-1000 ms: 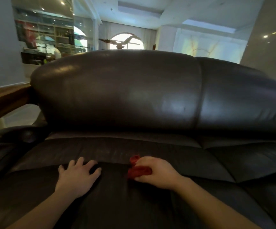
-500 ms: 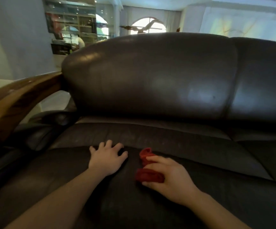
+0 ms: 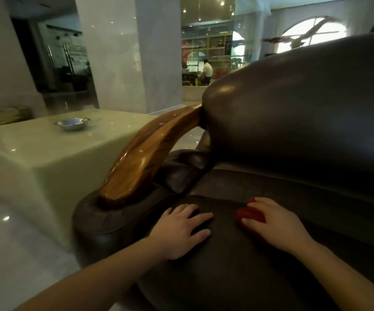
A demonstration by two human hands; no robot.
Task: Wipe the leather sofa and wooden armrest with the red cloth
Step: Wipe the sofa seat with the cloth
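Observation:
The dark brown leather sofa (image 3: 304,122) fills the right half of the view. Its glossy curved wooden armrest (image 3: 145,153) rises at centre, joining the backrest. My right hand (image 3: 273,223) presses a small bunched red cloth (image 3: 248,215) onto the seat cushion; most of the cloth is hidden under the fingers. My left hand (image 3: 181,230) lies flat on the seat with fingers spread, just right of the armrest's padded leather end, holding nothing.
A pale green stone side table (image 3: 35,158) stands left of the armrest, with a metal dish (image 3: 72,123) on top. A marble pillar (image 3: 127,52) rises behind it. A person (image 3: 207,71) stands far off in the background. Shiny floor lies at lower left.
My view has swung left, bringing the armrest and side table into sight. Both hands stay on the seat, with the red cloth under the right hand.

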